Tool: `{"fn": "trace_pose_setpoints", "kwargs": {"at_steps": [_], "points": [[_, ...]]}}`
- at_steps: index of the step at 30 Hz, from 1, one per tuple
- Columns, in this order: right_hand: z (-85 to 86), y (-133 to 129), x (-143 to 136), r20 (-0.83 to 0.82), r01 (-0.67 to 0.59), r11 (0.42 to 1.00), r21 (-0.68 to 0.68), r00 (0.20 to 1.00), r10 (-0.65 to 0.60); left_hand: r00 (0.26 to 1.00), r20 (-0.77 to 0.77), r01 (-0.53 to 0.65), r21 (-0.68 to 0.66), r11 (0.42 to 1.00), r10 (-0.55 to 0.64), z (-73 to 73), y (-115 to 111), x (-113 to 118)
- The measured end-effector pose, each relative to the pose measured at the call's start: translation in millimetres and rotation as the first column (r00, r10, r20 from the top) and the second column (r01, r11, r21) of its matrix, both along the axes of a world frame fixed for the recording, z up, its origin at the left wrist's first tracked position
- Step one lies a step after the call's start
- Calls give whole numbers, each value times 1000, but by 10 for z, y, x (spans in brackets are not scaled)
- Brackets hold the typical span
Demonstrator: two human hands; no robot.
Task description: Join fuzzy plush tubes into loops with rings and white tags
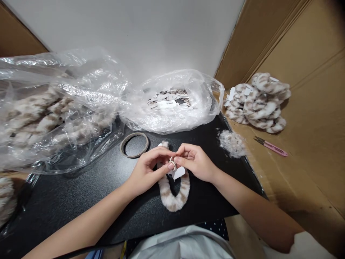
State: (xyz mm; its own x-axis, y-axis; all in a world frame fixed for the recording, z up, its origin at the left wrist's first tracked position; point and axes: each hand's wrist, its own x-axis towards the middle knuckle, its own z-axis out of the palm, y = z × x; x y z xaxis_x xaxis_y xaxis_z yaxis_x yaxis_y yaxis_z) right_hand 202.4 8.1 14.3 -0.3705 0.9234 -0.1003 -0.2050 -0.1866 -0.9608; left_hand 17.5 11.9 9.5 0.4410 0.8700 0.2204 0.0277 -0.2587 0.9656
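In front of me a fluffy white-and-brown plush loop [174,203] lies on the black table, its upper part hidden under my hands. My left hand [151,167] has thumb and fingers closed on a small beige cord loop [173,163] above the plush. From the other side, my right hand [195,162] pinches the same cord loop with thumb and forefinger. A white tag [179,173] hangs just below the fingertips, over the plush loop. A small fluffy end [165,144] sticks out behind the left fingers.
A tape ring [134,145] lies left of my hands. Behind it are a clear bag of plush pieces [37,115] and an open bag of tags [172,122]. At right are fluff scraps [231,143], pink-handled thread snips [272,147] and piled plush loops [260,104] on cardboard.
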Motion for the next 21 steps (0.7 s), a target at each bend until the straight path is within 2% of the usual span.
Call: {"fn": "trace_pose_setpoints", "kwargs": {"at_steps": [6,10,13,16,21], "points": [[13,-28,-34,30,60,998,16,998,-60,998,60,19,-66,998,-15,3,13,8],[6,-47,-51,68,121,992,46,990,-124,999,16,-48,-59,997,50,21,-8,12],[-8,-65,-63,101,174,978,113,978,-185,991,9,-132,-166,977,136,23,-48,27],[-27,-85,-75,126,212,964,160,964,-233,982,42,-165,-280,946,184,32,-73,56],[-80,-107,-105,137,267,944,192,945,-296,972,74,-187,-338,922,225,52,-68,107]]}}
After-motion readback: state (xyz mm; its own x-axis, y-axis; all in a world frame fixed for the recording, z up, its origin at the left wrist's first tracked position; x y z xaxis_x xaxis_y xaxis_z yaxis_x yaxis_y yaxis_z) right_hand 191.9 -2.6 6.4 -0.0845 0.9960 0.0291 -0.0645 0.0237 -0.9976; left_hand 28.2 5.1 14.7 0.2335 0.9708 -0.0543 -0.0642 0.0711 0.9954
